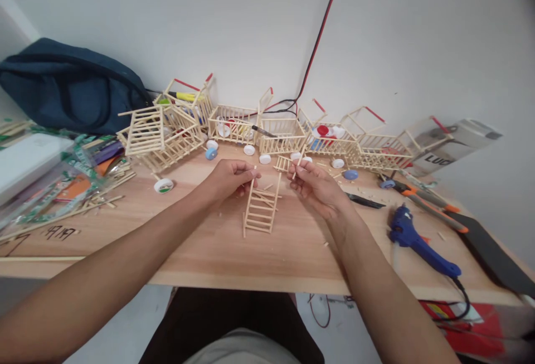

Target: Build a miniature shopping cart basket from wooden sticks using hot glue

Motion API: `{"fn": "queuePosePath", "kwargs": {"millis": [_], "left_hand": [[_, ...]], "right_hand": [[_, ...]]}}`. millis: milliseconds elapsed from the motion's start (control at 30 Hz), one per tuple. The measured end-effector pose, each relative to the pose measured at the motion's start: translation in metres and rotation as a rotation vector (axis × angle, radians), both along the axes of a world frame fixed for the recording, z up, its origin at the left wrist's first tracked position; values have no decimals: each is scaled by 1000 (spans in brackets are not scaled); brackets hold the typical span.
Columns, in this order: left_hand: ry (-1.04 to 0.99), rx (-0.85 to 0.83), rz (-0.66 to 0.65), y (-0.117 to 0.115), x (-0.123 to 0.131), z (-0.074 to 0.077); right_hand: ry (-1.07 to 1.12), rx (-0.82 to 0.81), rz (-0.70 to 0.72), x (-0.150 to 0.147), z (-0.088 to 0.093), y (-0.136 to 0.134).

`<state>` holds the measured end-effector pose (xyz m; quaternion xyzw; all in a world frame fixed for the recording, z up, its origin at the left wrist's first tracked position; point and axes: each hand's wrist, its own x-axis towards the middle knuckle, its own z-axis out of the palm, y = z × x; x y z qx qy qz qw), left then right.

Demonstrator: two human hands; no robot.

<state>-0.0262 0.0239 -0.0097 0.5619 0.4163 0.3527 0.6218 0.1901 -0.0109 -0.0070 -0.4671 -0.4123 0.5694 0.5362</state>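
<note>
A ladder-like frame of thin wooden sticks (259, 209) lies on the wooden table (200, 241) between my hands. My left hand (228, 179) is closed in a pinch on the top of the frame's left rail. My right hand (315, 185) is closed in a pinch on a single short wooden stick (297, 168), held just right of the frame and above the table.
Several finished stick carts (234, 124) line the wall, with bottle caps (164, 185) scattered before them. A blue glue gun (418, 241), orange-handled pliers (430, 203) and a black cutter (365, 201) lie at right. Packets of sticks (54, 185) and a dark bag (71, 85) sit at left.
</note>
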Motion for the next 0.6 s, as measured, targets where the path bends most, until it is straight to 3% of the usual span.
{"fn": "queuePosePath", "kwargs": {"millis": [333, 600], "left_hand": [[-2, -28, -14, -1, 2, -1], [-17, -23, -1, -3, 3, 3]], "right_hand": [[10, 36, -70, -12, 5, -2], [-139, 118, -76, -17, 4, -3]]}}
